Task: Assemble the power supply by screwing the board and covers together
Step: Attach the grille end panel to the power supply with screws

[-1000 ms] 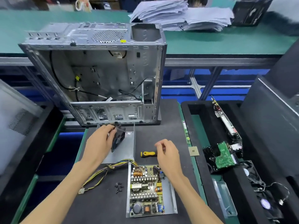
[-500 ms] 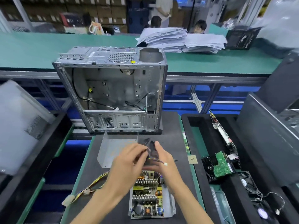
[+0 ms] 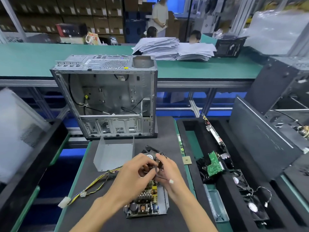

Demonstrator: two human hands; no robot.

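Observation:
Both my hands hold a small black fan (image 3: 151,154) above the power supply board. My left hand (image 3: 133,174) pinches it from the left and my right hand (image 3: 167,171) grips it from the right. The fan's thin wire with a white plug (image 3: 171,181) hangs below my right hand. The power supply board (image 3: 145,202) lies in its metal base on the dark mat, partly hidden by my hands. Its yellow and black cable bundle (image 3: 93,183) trails left. A grey metal cover (image 3: 114,154) stands behind, at the mat's far side.
An open silver computer case (image 3: 107,96) stands upright at the mat's far edge. A black foam tray (image 3: 192,128) at right holds a green circuit board (image 3: 214,165) and fans. A CPU chip (image 3: 186,160) lies near the mat's right edge. Paper stacks (image 3: 172,48) sit on the green bench.
My left hand lifted the fan off the grey cover and brought it to the middle. My right hand joined it over the board. The view tilted upward.

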